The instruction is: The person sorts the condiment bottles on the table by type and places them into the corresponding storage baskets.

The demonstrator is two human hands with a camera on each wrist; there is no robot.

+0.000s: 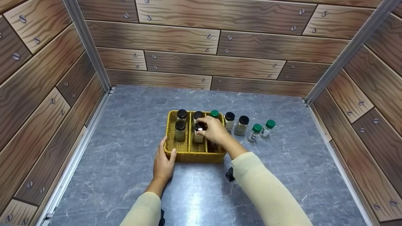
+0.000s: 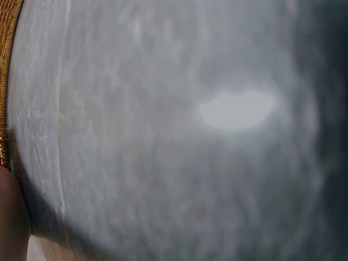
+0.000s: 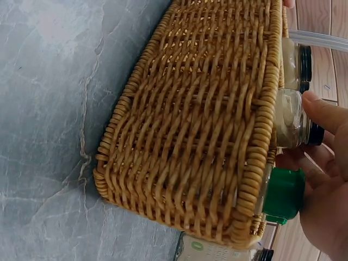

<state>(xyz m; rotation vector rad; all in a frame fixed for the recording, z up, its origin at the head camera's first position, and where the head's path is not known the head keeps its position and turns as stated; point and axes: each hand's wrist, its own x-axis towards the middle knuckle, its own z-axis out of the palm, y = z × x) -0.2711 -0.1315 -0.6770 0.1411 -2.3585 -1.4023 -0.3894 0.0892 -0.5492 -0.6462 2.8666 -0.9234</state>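
A yellow-brown wicker basket (image 1: 198, 157) with three compartments holds several capped jars. My left hand (image 1: 165, 161) grips its front left corner, thumb at the front wall and fingers along the left side; part of that hand (image 2: 12, 217) shows in the left wrist view. In the middle compartment, the right hand (image 1: 216, 129) pinches the black cap of the front jar (image 1: 198, 138). The right wrist view shows this jar (image 3: 288, 117) upright relative to the basket, with a green-capped jar (image 3: 284, 193) beside the hand (image 3: 333, 190). Two black-capped jars, one behind the other (image 1: 180, 134), stand in the left compartment.
Right of the basket stand two black-capped jars (image 1: 241, 128) and two green-capped jars (image 1: 255, 133). A green cap (image 1: 214, 113) shows at the back of the right compartment. Wood-patterned walls (image 1: 188, 37) enclose the grey marbled surface (image 1: 125, 125) at the back and sides.
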